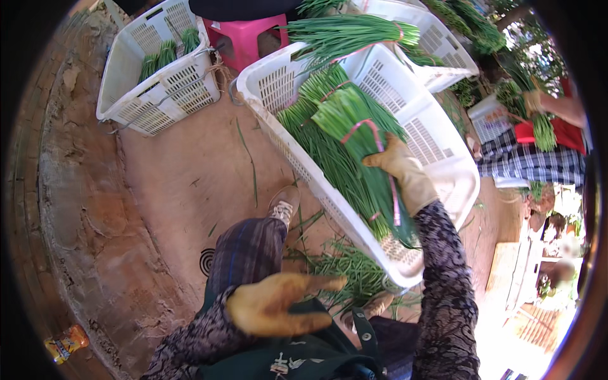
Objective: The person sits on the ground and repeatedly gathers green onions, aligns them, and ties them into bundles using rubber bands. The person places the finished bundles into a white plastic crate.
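My right hand (401,168), in a yellowish work glove, grips a bundle of long green leafy stalks (354,123), which look like garlic chives. A pink band (363,127) circles this bundle, and its loose tail hangs down past my glove. Below it, other tied bundles (327,164) lie inside a white slotted plastic crate (304,168). Gloved as well, my left hand (285,304) hovers before my apron, fingers apart, holding nothing. Its outline is slightly blurred. Cut green stalks (351,268) litter the ground between my feet and the crate.
A second white crate (156,102) with small bundles stands upper left, beside a pink plastic stool (247,35). Another bundle (361,35) rests across crate rims at the top. At right, a person's gloved hand (534,102) holds greens. An orange packet (66,343) lies lower left.
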The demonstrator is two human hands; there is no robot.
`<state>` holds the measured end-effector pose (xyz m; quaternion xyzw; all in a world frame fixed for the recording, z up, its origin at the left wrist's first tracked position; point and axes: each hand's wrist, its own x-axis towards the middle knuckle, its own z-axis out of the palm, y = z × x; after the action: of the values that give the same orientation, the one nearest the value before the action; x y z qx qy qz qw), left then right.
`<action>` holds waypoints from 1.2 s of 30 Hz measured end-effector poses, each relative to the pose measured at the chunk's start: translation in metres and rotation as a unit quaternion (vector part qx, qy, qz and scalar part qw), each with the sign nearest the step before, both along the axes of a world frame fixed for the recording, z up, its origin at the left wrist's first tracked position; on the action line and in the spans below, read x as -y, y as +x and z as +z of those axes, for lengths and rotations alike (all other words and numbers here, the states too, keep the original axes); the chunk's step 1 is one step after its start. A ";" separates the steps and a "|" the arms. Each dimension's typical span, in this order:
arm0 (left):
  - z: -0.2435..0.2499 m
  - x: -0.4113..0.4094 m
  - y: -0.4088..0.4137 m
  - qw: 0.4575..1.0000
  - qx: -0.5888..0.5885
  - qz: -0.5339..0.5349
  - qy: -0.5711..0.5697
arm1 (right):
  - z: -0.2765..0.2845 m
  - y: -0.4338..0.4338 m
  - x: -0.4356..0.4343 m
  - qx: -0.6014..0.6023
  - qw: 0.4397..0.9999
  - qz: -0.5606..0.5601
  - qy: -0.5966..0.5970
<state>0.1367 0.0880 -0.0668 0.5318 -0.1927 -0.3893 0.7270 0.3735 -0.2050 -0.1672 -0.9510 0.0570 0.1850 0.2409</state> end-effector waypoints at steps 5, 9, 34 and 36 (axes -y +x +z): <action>-0.011 -0.012 0.023 0.994 0.093 -0.014 0.050 | -0.104 0.074 -0.075 -0.011 0.997 0.075 -0.018; -0.024 -0.016 0.043 0.994 0.070 0.019 0.076 | -0.156 0.119 -0.111 -0.049 0.996 0.048 -0.048; -0.039 0.052 -0.004 0.970 0.213 -0.078 0.085 | 0.170 -0.503 0.123 0.234 0.877 -0.400 -0.126; -0.045 0.057 -0.002 0.969 0.221 -0.062 0.086 | 0.193 -0.575 0.132 0.239 0.822 -0.469 -0.219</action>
<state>0.1346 0.0310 -0.1117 0.6520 -0.3474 -0.3212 0.5924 -0.2011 -0.3367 0.0263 -0.8517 0.4755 -0.2008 0.0901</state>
